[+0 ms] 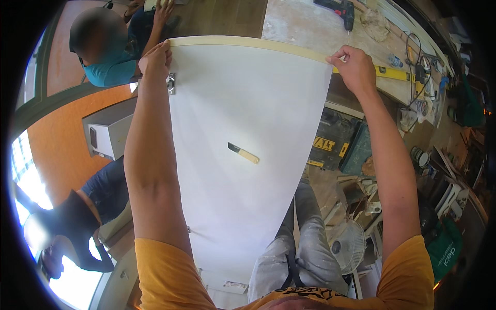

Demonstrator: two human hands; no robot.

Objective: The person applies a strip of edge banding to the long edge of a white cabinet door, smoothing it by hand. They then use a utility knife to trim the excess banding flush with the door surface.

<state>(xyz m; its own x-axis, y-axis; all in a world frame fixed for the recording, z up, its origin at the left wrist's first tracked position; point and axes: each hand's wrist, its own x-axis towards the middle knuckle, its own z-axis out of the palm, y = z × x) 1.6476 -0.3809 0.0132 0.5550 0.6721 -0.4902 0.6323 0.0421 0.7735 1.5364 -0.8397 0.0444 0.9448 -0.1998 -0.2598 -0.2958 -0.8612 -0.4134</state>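
A large white cabinet door (248,103) lies in front of me, with a metal hinge (171,83) on its left edge. Along its far edge runs a flat cream strip (243,43), like tape or edging. My left hand (156,59) is closed on the strip's left end, at the door's far left corner. At the far right corner my right hand (354,68) pinches the other end between thumb and finger. On the middle of the door rests a knife (244,153) with a dark blade and a pale yellow handle, touched by neither hand.
Beyond the right corner, a worktable (294,23) bears a drill (341,11) and a yellow spirit level (395,73). Tool cases (330,139) and a fan (349,245) stand at the right. Two people, one in a teal shirt (111,72), are at the left.
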